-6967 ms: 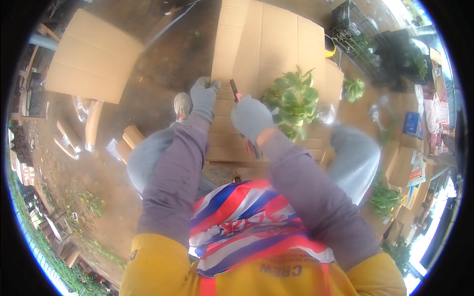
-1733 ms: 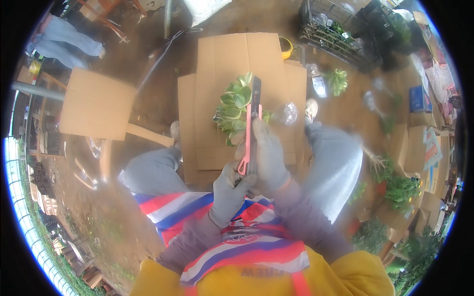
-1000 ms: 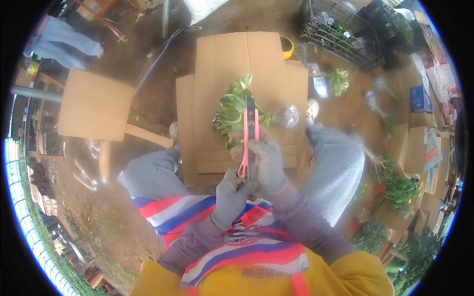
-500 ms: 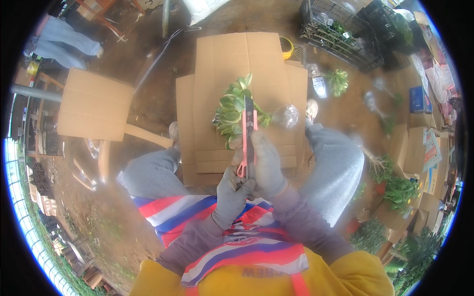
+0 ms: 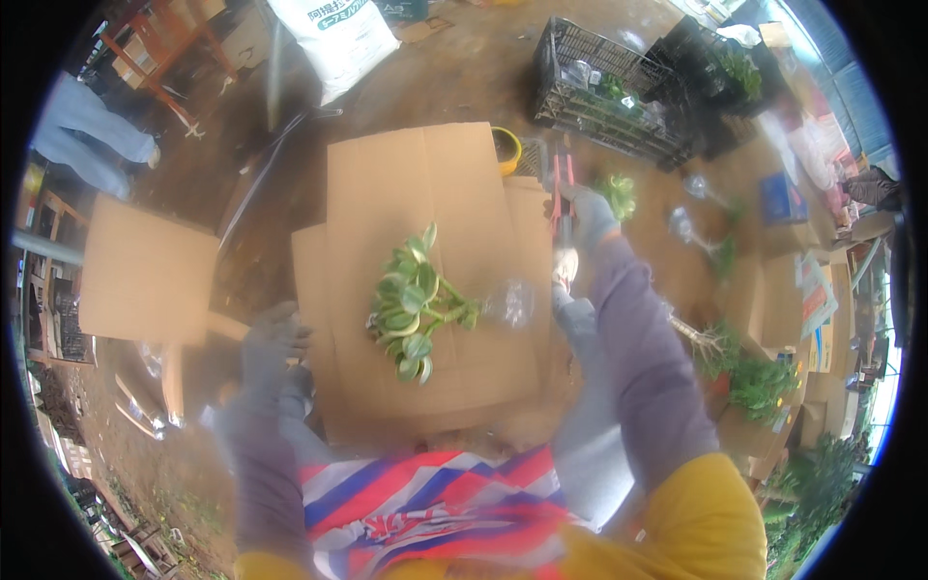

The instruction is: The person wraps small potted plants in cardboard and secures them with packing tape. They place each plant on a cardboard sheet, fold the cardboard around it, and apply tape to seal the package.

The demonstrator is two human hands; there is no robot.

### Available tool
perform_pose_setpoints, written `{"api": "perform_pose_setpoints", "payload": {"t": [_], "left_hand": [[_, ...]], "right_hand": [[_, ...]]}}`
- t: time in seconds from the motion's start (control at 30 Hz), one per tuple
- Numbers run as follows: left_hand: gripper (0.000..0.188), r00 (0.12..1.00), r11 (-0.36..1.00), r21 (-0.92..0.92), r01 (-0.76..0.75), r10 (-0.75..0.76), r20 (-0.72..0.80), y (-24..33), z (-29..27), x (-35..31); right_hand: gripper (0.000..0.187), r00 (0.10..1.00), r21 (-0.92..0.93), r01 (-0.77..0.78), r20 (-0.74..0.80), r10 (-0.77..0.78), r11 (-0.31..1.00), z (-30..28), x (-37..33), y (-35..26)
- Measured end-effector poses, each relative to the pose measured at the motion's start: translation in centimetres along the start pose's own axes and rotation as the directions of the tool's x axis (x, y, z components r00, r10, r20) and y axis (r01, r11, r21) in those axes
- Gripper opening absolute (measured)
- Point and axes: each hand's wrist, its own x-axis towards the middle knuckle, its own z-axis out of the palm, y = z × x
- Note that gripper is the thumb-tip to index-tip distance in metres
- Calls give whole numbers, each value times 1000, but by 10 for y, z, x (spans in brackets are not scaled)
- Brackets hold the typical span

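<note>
My right hand (image 5: 590, 214), in a grey glove, reaches past the right edge of the stacked cardboard (image 5: 454, 382). It is closed around a slim pink-and-dark hand tool (image 5: 564, 184), whose exact kind I cannot make out. On the cardboard lies a cut leafy plant (image 5: 406, 307) with cream-edged green leaves. Clear plastic (image 5: 513, 303) surrounds its stem end, to the right. Beside the cardboard's left edge is my left hand (image 5: 274, 333), also gloved. Motion smears its fingers, so whether it holds anything is unclear.
A yellow-rimmed pot (image 5: 506, 152) stands behind the cardboard. Black crates (image 5: 611, 97) occupy the far right. Another green plant (image 5: 617, 196) lies beyond my right hand. At left is a separate cardboard sheet (image 5: 145, 271); a white sack (image 5: 333, 43) stands at the back.
My hands have parted from over the cardboard. The right one has carried the pink-and-dark tool to the far right; the left has swung left. My view has also shifted.
</note>
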Motion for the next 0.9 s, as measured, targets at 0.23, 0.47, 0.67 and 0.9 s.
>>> {"api": "perform_pose_setpoints", "payload": {"t": [0.23,0.47,0.67,0.9], "left_hand": [[43,985,985,-70,158,-162,-61,5,16,39],[39,979,978,-67,200,-202,-36,30,32,39],[36,970,975,-24,219,-220,-99,27,28,35],[27,944,998,10,-67,67,-322,-27,-3,49]], "right_hand": [[25,978,-467,187,11,-206,864,1,152,-2],[33,888,-894,369,258,-381,255,18,224,51],[36,935,-974,198,154,-320,112,36,184,28],[35,788,-929,318,370,-492,-189,24,140,23]]}}
